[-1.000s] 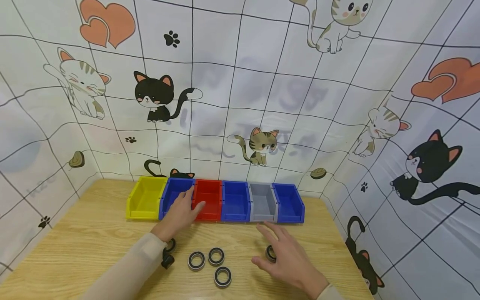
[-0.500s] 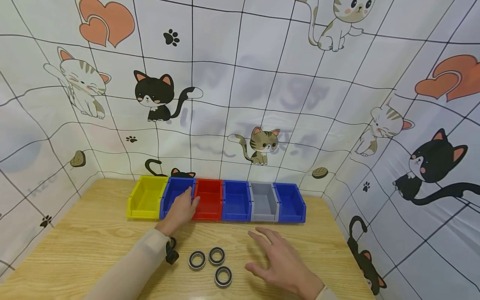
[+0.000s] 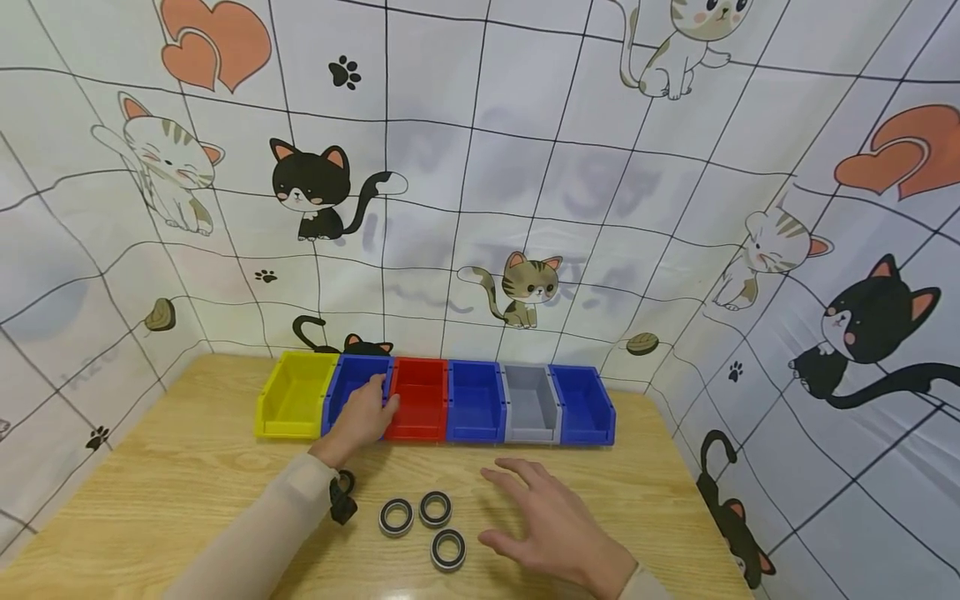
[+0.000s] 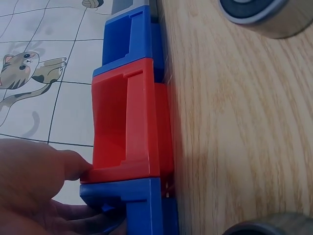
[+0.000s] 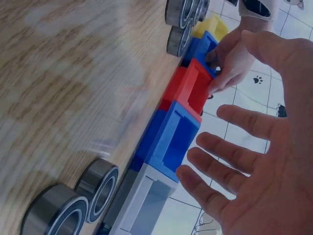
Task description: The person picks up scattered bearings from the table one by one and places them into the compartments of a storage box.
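Observation:
My left hand reaches to the second bin, a blue bin, beside the red bin. In the left wrist view, the thumb lies at the red bin's side edge and the fingers go into the blue bin, so the hand pinches their adjoining walls; the fingertips are hidden. My right hand hovers over the table with spread fingers, holding nothing. Three ball bearings lie between the hands. The right wrist view shows two more bearings, which the right hand covers in the head view.
The row of joined bins stands along the table's back: a yellow bin at the left end, then blue, red, blue, a grey bin and a blue bin. A cat-print curtain hangs behind the wooden table.
The left hand's fingers have come together at the wall between the blue and red bins. The right hand has moved slightly left, and the bearing beneath it is now hidden in the head view.

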Demonstrator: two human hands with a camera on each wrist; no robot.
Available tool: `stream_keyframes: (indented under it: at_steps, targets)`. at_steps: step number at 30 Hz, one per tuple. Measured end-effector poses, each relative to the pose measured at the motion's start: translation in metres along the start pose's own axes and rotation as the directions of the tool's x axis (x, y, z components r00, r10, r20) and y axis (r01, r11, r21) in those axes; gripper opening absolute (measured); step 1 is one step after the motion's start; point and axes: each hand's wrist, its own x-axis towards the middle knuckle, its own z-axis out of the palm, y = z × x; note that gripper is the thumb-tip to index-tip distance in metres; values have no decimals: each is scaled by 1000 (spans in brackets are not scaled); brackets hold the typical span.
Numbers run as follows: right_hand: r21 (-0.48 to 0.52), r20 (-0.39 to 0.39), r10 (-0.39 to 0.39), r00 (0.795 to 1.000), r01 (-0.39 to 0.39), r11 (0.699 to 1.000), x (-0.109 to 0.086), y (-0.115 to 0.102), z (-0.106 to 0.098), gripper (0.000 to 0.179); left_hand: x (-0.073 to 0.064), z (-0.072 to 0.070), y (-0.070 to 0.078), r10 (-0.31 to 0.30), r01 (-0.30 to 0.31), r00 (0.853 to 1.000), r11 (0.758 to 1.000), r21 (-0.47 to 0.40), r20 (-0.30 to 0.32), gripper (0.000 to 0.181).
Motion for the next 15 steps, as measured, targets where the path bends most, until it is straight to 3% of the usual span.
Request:
stream_keyframes:
  at_steps: [7, 11, 15]
  targets:
    - [9, 16, -36, 999, 36, 999, 2, -5, -1, 75, -2, -7, 1, -32, 34, 998, 999, -33, 50, 69]
    - [55, 84, -21, 996, 16, 998, 4, -9, -2, 74, -5, -8, 0, -50, 53, 996, 998, -38, 71, 69]
    - [89, 145, -50, 988, 38, 995, 8, -16, -3, 72, -8, -6, -5, -16, 18, 998, 999, -32, 64, 68]
